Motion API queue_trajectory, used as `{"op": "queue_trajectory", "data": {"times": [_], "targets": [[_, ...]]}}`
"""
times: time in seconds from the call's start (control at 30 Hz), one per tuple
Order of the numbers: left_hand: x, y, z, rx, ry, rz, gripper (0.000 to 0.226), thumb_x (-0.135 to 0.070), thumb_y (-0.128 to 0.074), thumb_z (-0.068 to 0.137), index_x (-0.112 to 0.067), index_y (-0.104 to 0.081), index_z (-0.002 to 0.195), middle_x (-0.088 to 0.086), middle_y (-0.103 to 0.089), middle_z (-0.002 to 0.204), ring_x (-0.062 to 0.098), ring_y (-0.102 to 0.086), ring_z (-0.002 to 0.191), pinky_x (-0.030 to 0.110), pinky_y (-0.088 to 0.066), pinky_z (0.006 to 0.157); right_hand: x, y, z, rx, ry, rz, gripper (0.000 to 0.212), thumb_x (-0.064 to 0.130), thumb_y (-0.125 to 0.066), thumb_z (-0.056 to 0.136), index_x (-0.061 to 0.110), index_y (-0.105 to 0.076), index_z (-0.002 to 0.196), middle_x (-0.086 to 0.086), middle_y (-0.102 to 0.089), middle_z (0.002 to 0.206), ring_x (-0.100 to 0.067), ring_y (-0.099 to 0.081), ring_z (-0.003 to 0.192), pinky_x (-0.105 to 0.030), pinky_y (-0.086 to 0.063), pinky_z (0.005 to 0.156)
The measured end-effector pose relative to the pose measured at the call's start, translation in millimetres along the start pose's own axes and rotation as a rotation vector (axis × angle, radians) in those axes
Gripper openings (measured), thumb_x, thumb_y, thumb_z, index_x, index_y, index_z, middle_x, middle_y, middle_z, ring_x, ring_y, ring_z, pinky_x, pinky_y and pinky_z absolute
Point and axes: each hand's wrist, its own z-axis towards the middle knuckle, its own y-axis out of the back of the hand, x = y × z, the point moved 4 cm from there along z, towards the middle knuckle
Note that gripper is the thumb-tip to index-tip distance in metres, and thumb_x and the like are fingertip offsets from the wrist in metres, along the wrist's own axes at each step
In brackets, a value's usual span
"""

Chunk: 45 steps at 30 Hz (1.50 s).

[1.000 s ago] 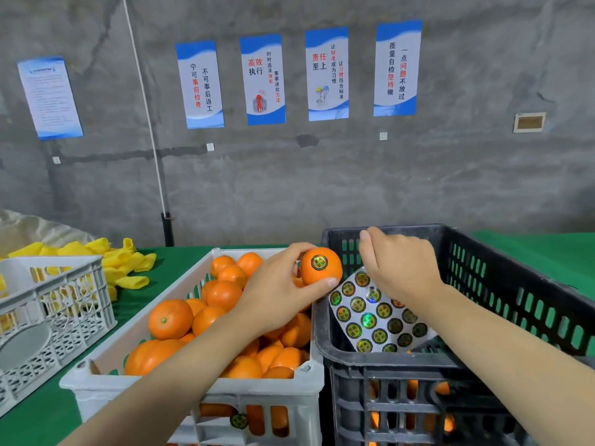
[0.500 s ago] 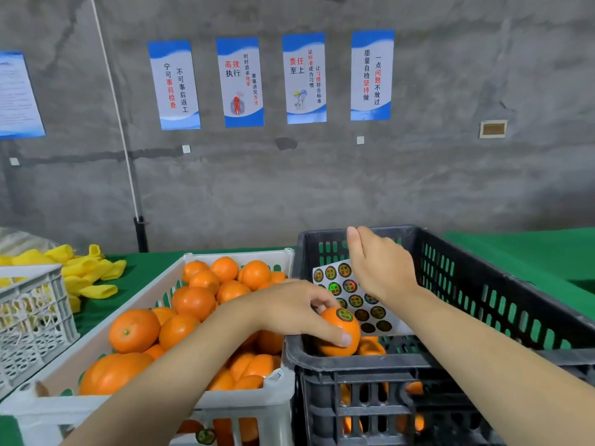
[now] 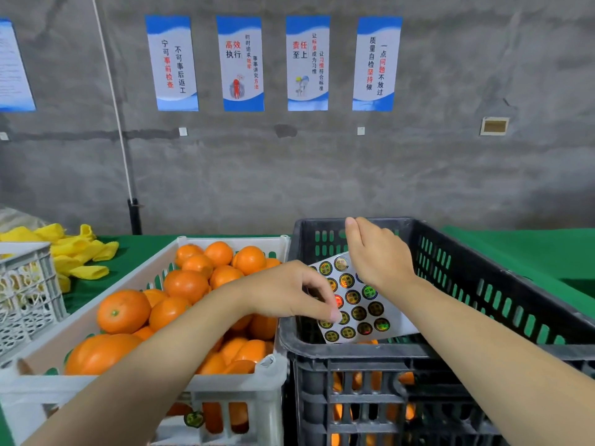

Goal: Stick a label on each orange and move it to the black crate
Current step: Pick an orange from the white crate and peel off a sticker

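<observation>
Over black crate (image 3: 322,350): R hand (image 3: 376,255) grips label sheet (image 3: 357,304); L hand (image 3: 289,291) fingertips (image 3: 335,314) at sheet, pinch unclear.

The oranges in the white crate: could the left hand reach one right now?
Probably yes. The left hand hovers at the sticker sheet just beside the white crate, and its oranges lie uncovered, nothing between.

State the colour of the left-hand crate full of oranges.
White crate, with green showing through its side slots; clearest in the head view.
</observation>
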Motion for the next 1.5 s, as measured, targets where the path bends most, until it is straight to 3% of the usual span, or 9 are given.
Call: {"op": "queue_trajectory", "data": {"times": [0.27,0.4,0.57,0.7,0.8,0.87,1.0,1.33,1.5], "targets": [[8.8,5.1,5.5,-0.27,-0.086,-0.106,0.008,-0.023,-0.08,0.084,-0.03,-0.078,0.081,-0.005,-0.077,0.086,0.011,-0.071,0.083,0.032,-0.059,0.081,-1.3,3.0,-0.2,-0.062,-0.059,-0.015,0.045,0.04,-0.02,0.106,0.028,-0.035,0.065,0.007,-0.05,0.06,-0.007,-0.047,0.057,-0.026,-0.024,0.048],[14.5,5.1,5.3,-0.375,-0.116,-0.089,0.011,-0.034,-0.082,0.081,-0.034,-0.071,0.078,-0.014,-0.062,0.068,0.004,-0.051,0.063,0.019,-0.045,0.059,-2.9,4.0,1.2,-0.053,-0.091,0.008,0.045,0.04,-0.023,0.106,0.026,-0.041,0.067,0.007,-0.052,0.062,-0.014,-0.053,0.062,-0.029,-0.031,0.052],[16.4,17.3,2.1,-0.695,-0.087,0.236,0.023,-0.051,-0.074,0.081,-0.041,-0.057,0.093,-0.017,-0.057,0.099,0.003,-0.051,0.096,0.023,-0.044,0.081,-3.6,4.2,1.1,-0.019,-0.079,0.02,0.048,0.044,-0.034,0.103,0.022,-0.048,0.063,0.005,-0.054,0.059,-0.017,-0.056,0.06,-0.029,-0.036,0.053],[17.6,18.4,2.0,-0.633,-0.045,0.243,0.034,-0.073,-0.065,0.07,-0.047,-0.066,0.093,-0.025,-0.047,0.134,0.005,-0.029,0.134,0.034,-0.023,0.112,0.6,9.9,0.1,-0.065,-0.057,0.084,0.059,0.048,-0.032,0.103,0.02,-0.046,0.053,0.004,-0.05,0.05,-0.013,-0.052,0.053,-0.028,-0.034,0.051],[17.0,11.2,5.4,-0.498,-0.06,0.268,0.038,-0.082,-0.06,0.063,-0.055,-0.072,0.087,-0.032,-0.042,0.14,0.0,-0.015,0.14,0.038,-0.01,0.118,13.6,15.2,-3.7,-0.096,0.095,0.083,0.06,0.05,-0.032,0.103,0.021,-0.04,0.05,0.005,-0.044,0.045,-0.011,-0.047,0.048,-0.029,-0.026,0.048],[16.9,8.8,7.4,-0.444,-0.083,0.225,0.031,-0.073,-0.067,0.07,-0.048,-0.076,0.086,-0.024,-0.058,0.128,0.004,-0.032,0.133,0.039,-0.022,0.116,22.0,17.5,-5.6,-0.099,0.172,0.111,0.058,0.051,-0.033,0.102,0.023,-0.039,0.051,0.006,-0.042,0.044,-0.011,-0.044,0.046,-0.03,-0.027,0.049],[14.7,5.8,9.1,-0.384,-0.161,0.087,0.015,-0.037,-0.075,0.087,-0.024,-0.082,0.088,-0.004,-0.072,0.086,0.008,-0.06,0.092,0.025,-0.048,0.084,27.9,17.7,-7.9,-0.101,0.217,0.09,0.058,0.051,-0.034,0.102,0.023,-0.042,0.052,0.007,-0.042,0.045,-0.014,-0.047,0.047,-0.032,-0.035,0.049],[19.8,9.2,8.8,-0.418,-0.079,-0.077,0.01,-0.024,-0.081,0.083,-0.029,-0.075,0.089,-0.006,-0.069,0.101,0.008,-0.067,0.096,0.032,-0.059,0.085,11.8,17.6,-1.3,-0.077,-0.016,0.028,0.061,0.046,-0.03,0.105,0.018,-0.04,0.052,0.003,-0.044,0.051,-0.027,-0.056,0.062,-0.044,-0.044,0.076],[24.0,26.3,2.6,-0.827,-0.05,0.031,0.016,-0.031,-0.071,0.089,-0.039,-0.058,0.094,-0.017,-0.057,0.106,-0.005,-0.053,0.099,0.007,-0.041,0.08,8.8,18.9,-3.3,-0.102,-0.003,-0.013,0.057,0.046,-0.033,0.105,0.02,-0.036,0.055,0.003,-0.043,0.05,-0.025,-0.051,0.054,-0.035,-0.037,0.06]]}}
